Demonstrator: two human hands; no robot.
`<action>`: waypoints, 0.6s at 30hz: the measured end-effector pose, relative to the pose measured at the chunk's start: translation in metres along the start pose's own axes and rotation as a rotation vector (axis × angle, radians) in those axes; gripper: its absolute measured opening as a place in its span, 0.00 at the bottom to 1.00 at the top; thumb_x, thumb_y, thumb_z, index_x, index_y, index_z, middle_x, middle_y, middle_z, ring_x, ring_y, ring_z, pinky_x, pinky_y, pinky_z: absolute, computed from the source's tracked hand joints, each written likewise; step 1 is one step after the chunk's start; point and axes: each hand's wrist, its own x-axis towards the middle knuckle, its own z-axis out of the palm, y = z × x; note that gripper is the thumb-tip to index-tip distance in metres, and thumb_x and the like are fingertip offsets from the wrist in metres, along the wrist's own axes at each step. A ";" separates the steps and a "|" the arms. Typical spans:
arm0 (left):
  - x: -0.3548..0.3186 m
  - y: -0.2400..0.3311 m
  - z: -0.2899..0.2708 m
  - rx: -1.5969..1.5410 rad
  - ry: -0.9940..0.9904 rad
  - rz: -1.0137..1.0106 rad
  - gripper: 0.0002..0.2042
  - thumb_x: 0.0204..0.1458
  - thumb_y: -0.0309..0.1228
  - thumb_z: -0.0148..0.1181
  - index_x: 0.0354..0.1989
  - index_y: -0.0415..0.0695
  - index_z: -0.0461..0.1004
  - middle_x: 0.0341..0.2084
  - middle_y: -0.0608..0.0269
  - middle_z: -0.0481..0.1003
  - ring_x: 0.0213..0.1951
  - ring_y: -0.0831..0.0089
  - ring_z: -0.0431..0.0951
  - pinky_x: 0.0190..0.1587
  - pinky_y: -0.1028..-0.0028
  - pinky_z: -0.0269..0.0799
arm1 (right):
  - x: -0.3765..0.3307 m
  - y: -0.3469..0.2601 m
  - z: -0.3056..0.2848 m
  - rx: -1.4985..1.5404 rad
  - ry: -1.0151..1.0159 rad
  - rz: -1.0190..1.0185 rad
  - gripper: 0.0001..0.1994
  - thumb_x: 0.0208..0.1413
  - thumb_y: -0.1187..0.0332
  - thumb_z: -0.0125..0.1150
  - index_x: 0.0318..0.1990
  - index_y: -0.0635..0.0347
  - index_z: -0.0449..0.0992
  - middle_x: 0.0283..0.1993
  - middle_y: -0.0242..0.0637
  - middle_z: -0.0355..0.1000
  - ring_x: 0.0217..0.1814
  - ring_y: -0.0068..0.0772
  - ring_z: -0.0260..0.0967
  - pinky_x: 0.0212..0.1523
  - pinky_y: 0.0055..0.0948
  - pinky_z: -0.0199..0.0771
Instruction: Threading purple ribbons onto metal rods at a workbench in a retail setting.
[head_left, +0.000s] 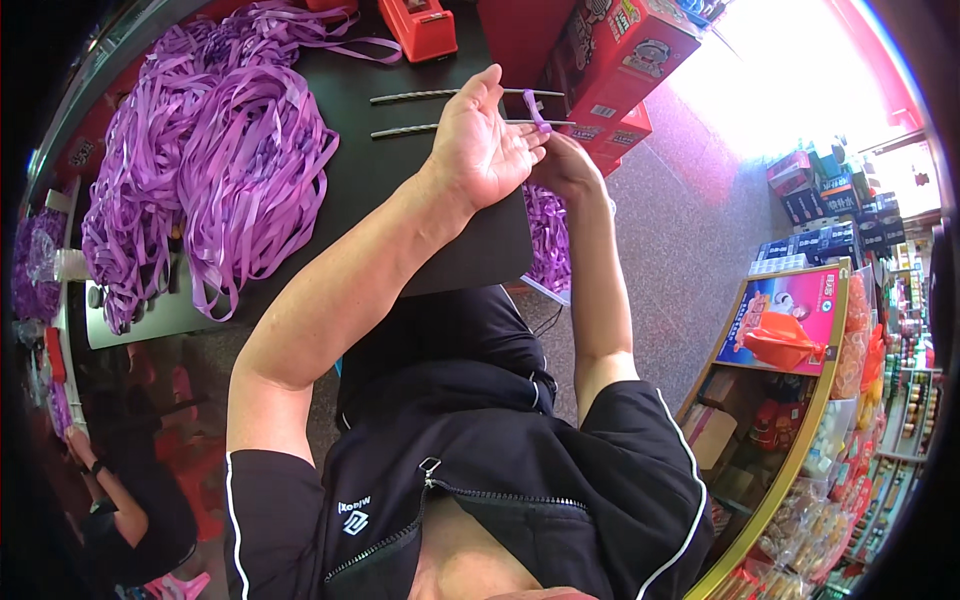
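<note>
Two thin twisted metal rods (405, 131) lie roughly parallel across the dark table (350, 190). Near their right ends, a short purple ribbon (532, 108) is looped around them. My left hand (482, 150) is over the rods, palm turned up, thumb raised and fingers stretched toward the ribbon's lower end. From the right, my right hand (570, 168) meets the left fingertips. Its curled fingers appear closed on the ribbon's lower end, though they are partly hidden behind the left hand.
Big heaps of purple ribbon (250, 150) cover the table's left side. A red tape dispenser (418, 28) stands at the back. Red boxes (625, 60) rise beyond the rods. More purple ribbon (547, 240) hangs below the table edge. A goods shelf (770, 400) is at right.
</note>
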 end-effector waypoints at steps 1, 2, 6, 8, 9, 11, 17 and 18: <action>0.000 0.000 0.000 0.003 -0.006 -0.003 0.44 0.56 0.49 0.51 0.69 0.56 0.22 0.66 0.33 0.25 0.69 0.42 0.32 0.68 0.55 0.23 | -0.005 -0.007 -0.013 -0.166 0.145 -0.090 0.11 0.58 0.64 0.56 0.39 0.63 0.76 0.33 0.36 0.74 0.36 0.23 0.71 0.39 0.24 0.72; 0.001 -0.002 0.001 0.011 -0.011 -0.004 0.44 0.56 0.49 0.51 0.69 0.56 0.22 0.66 0.32 0.25 0.69 0.42 0.31 0.68 0.55 0.23 | -0.012 -0.014 -0.025 -0.331 0.300 -0.184 0.11 0.57 0.63 0.57 0.38 0.64 0.77 0.33 0.36 0.74 0.36 0.22 0.71 0.38 0.23 0.70; 0.001 0.000 -0.002 0.051 -0.099 -0.005 0.44 0.55 0.50 0.50 0.69 0.56 0.23 0.66 0.31 0.26 0.69 0.44 0.31 0.68 0.55 0.22 | -0.036 -0.057 0.017 -0.871 0.430 -0.619 0.18 0.50 0.56 0.65 0.35 0.66 0.80 0.29 0.36 0.76 0.30 0.25 0.71 0.35 0.26 0.69; 0.002 0.000 -0.004 0.059 -0.117 0.000 0.44 0.55 0.51 0.50 0.69 0.56 0.23 0.66 0.31 0.27 0.69 0.44 0.31 0.68 0.54 0.22 | -0.042 -0.072 0.041 -1.081 0.403 -0.613 0.19 0.48 0.54 0.66 0.33 0.64 0.81 0.27 0.36 0.75 0.29 0.26 0.71 0.34 0.27 0.69; 0.003 0.000 -0.005 0.051 -0.090 0.007 0.44 0.55 0.51 0.49 0.69 0.56 0.23 0.66 0.31 0.27 0.69 0.43 0.31 0.68 0.54 0.22 | -0.045 -0.072 0.054 -1.212 0.440 -0.640 0.21 0.45 0.49 0.66 0.29 0.61 0.81 0.26 0.41 0.75 0.29 0.33 0.73 0.36 0.30 0.71; 0.005 -0.001 -0.007 0.040 -0.073 0.012 0.44 0.55 0.51 0.49 0.69 0.56 0.23 0.66 0.31 0.27 0.69 0.43 0.31 0.68 0.54 0.22 | -0.053 -0.079 0.075 -1.445 0.462 -0.508 0.22 0.44 0.46 0.65 0.28 0.60 0.81 0.26 0.42 0.76 0.31 0.38 0.74 0.36 0.32 0.72; 0.005 -0.001 -0.006 0.013 -0.054 -0.002 0.44 0.55 0.53 0.49 0.69 0.58 0.22 0.65 0.31 0.25 0.69 0.42 0.29 0.68 0.54 0.22 | -0.055 -0.088 0.089 -1.557 0.425 -0.335 0.16 0.43 0.52 0.65 0.27 0.57 0.82 0.27 0.42 0.76 0.33 0.41 0.76 0.38 0.35 0.72; 0.005 -0.001 -0.005 0.016 -0.053 -0.010 0.44 0.55 0.53 0.49 0.69 0.58 0.22 0.65 0.31 0.25 0.69 0.42 0.29 0.68 0.54 0.21 | -0.051 -0.087 0.081 -1.553 0.409 -0.357 0.15 0.42 0.54 0.65 0.27 0.57 0.82 0.27 0.42 0.76 0.33 0.41 0.76 0.38 0.35 0.72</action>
